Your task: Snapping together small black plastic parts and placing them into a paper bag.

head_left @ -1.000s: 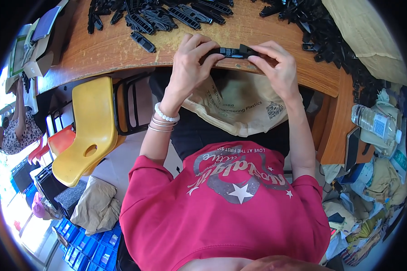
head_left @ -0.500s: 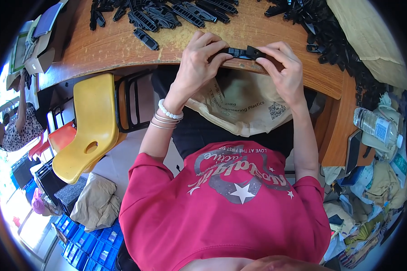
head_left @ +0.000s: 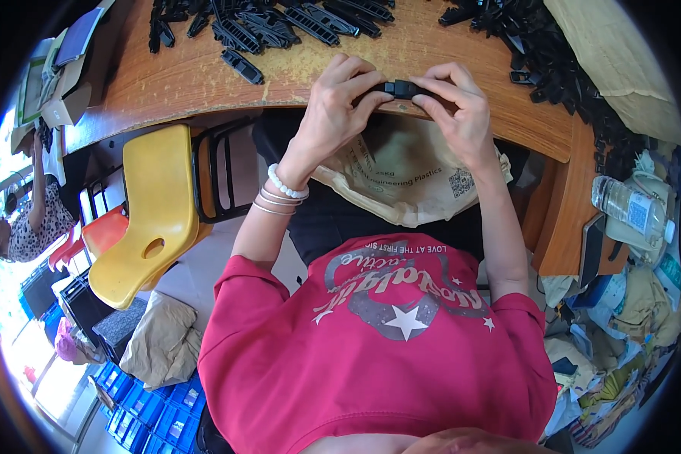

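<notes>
A small black plastic part (head_left: 403, 89) is pinched between my two hands just above the front edge of the wooden table (head_left: 166, 79). My left hand (head_left: 339, 100) grips its left end with thumb and forefinger. On its right end, the fingers of my right hand (head_left: 459, 113) are closed. Fingertips cover both ends, so only the middle of the part shows. Nearest to my left hand on the tabletop lies one loose slotted black piece (head_left: 242, 66). Behind it is a heap of similar slotted black pieces (head_left: 310, 25).
A larger pile of black parts (head_left: 541, 57) spreads along the right, beside a big paper sack (head_left: 620, 60). An open paper sack (head_left: 408, 200) sits below my hands. At the left stands a yellow chair (head_left: 155, 197); a person (head_left: 41, 216) is beyond it. A bottle (head_left: 632, 208) lies right.
My right hand has moved left, closer to my left hand. The dark end piece that stood tilted now lines up with the rest, and less of the black part shows between my fingers.
</notes>
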`<state>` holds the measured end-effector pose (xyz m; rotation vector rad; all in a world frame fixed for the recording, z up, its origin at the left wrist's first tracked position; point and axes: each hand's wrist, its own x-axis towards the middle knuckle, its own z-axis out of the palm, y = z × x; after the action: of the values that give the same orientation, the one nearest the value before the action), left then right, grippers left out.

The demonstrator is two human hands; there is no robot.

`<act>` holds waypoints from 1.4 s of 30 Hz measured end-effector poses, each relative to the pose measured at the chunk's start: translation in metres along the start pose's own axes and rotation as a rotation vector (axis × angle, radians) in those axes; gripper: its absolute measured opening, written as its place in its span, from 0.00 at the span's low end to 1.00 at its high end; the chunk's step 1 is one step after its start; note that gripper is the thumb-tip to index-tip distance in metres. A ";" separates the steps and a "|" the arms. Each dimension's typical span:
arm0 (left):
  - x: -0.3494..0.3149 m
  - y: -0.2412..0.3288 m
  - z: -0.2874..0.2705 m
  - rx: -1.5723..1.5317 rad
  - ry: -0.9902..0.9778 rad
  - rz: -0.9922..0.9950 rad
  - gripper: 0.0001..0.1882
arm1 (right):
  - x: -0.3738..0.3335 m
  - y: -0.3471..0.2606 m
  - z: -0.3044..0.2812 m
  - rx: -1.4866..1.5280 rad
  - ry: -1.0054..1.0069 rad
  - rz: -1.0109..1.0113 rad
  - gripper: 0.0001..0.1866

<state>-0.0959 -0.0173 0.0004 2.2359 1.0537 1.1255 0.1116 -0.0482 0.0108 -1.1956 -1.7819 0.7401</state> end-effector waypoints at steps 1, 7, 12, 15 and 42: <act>0.001 0.000 -0.003 -0.031 -0.044 0.026 0.13 | 0.000 -0.001 0.001 0.013 0.011 0.026 0.12; 0.014 -0.019 -0.037 0.331 0.059 0.034 0.18 | 0.011 0.020 -0.041 -0.118 0.089 -0.028 0.05; 0.033 -0.042 -0.038 0.706 -0.027 0.276 0.19 | 0.041 0.080 -0.080 -1.020 0.583 0.064 0.17; 0.031 -0.030 -0.025 0.590 -0.032 0.288 0.19 | 0.033 0.094 -0.070 -0.889 0.547 0.084 0.16; 0.004 0.016 0.012 -0.409 0.027 -0.397 0.14 | 0.022 0.023 -0.038 -0.302 0.487 0.036 0.10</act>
<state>-0.0776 -0.0248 0.0053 1.6150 1.0995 1.0801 0.1511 -0.0190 0.0166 -1.4622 -1.4914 0.1695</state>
